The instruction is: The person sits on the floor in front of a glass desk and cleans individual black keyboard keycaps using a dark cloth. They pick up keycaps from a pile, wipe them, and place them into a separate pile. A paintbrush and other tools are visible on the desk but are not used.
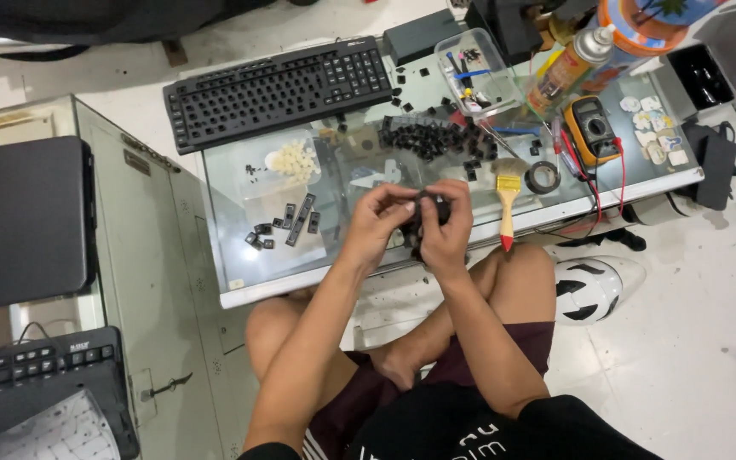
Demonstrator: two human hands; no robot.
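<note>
Forearms angled up from crossed knees; left hand (378, 220) and right hand (446, 228) pressed together, fingers clamped on small black part (423, 213) between them above glass tabletop (240, 255).

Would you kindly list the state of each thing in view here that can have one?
Left hand: closed on a small black part.
Right hand: closed on the same part.
Black keyboard: keycaps removed, lying flat.
Pile of black keycaps: loose on the glass table.
Clear plastic box: open, lidless.
Paintbrush: lying flat, unused.
Yellow multimeter: lying face up, leads attached.
Laptop: lid shut.
</note>
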